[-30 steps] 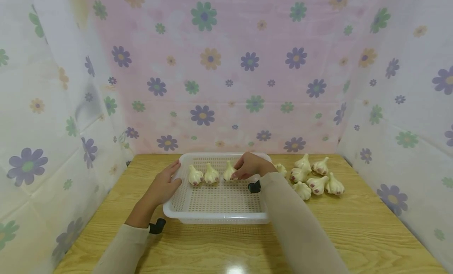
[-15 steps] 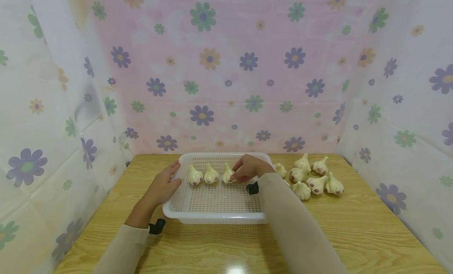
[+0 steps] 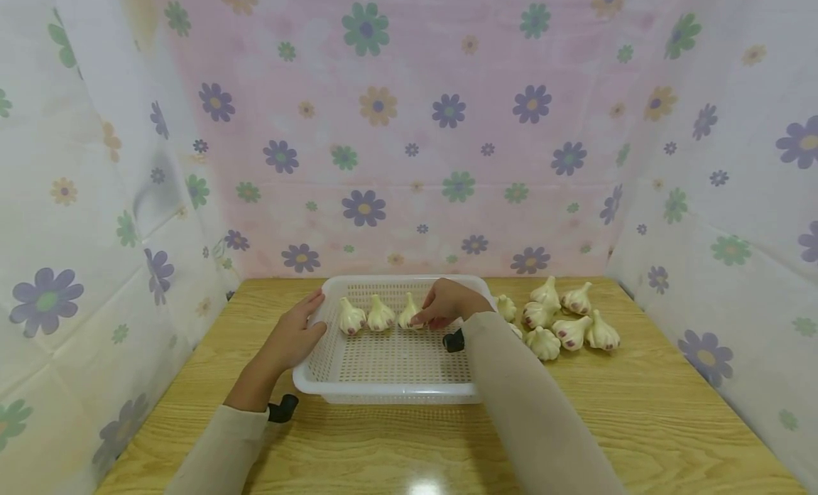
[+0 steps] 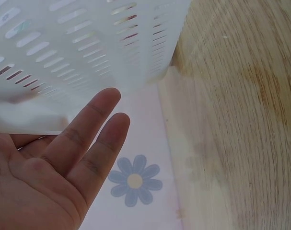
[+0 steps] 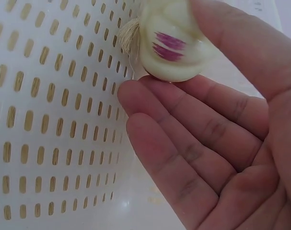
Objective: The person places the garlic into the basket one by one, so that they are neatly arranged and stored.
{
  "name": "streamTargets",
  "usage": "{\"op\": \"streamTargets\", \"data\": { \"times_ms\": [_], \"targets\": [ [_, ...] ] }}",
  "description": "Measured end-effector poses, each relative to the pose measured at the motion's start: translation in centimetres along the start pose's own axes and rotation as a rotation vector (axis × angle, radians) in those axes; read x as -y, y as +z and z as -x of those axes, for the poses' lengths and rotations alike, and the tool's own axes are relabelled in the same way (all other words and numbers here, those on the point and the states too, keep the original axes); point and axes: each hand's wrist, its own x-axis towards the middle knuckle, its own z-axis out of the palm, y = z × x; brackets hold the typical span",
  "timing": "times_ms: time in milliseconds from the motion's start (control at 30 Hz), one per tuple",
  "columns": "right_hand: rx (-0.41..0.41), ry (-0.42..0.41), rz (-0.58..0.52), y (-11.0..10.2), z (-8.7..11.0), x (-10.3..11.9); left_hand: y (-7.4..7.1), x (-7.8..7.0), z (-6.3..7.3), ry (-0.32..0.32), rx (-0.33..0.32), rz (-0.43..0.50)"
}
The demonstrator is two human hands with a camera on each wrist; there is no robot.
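Note:
Inside a white slotted plastic basket (image 3: 402,390), my right hand (image 3: 450,303) holds a garlic bulb (image 3: 409,312) between thumb and fingers, near the back wall. In the right wrist view the same bulb (image 5: 171,43) shows purple streaks and a tuft of roots, and the lower fingers extend loosely beneath it. Two other garlic bulbs, one at far left (image 3: 351,316) and one beside it (image 3: 380,313), stand upright in line with it. My left hand (image 3: 294,339) rests at the basket's left rim. Two straight fingers (image 4: 83,129) show against the outer wall in the left wrist view.
Right of the basket, several more garlic bulbs (image 3: 571,332) lie in a loose pile on the wood-grain table (image 3: 639,424); my right forearm partly covers the nearest ones. Flower-print cloth (image 3: 409,126) encloses the table at the back and both sides.
The right hand and its garlic bulb have shifted slightly left, toward the two bulbs standing there. My left hand and the basket stay in place.

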Motion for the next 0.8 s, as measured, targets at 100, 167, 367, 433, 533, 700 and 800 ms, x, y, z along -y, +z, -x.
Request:
{"op": "streamTargets", "data": {
  "times_ms": [100,167,367,433,533,700,800],
  "targets": [
    [-0.005,0.003,-0.005,0.06,-0.15,-0.04,0.02,0.04,-0.07,-0.006,0.000,0.004],
    [-0.005,0.005,-0.005,0.08,-0.22,-0.03,0.02,0.02,-0.09,-0.009,0.002,0.005],
    [0.002,-0.003,0.006,0.23,-0.26,0.07,-0.05,-0.03,-0.04,-0.010,0.003,-0.003],
    [0.005,-0.001,0.007,0.24,-0.27,0.10,-0.08,-0.02,-0.03,-0.010,0.003,-0.004],
    [0.007,0.001,0.007,0.22,-0.27,0.13,-0.09,-0.04,-0.02,-0.008,0.004,-0.001],
    [0.005,0.002,0.000,0.27,-0.13,0.18,-0.11,-0.08,0.00,-0.006,0.006,0.002],
    [0.005,0.004,-0.006,0.28,-0.02,0.22,-0.14,-0.13,0.03,-0.010,0.008,0.001]
  ]
}}
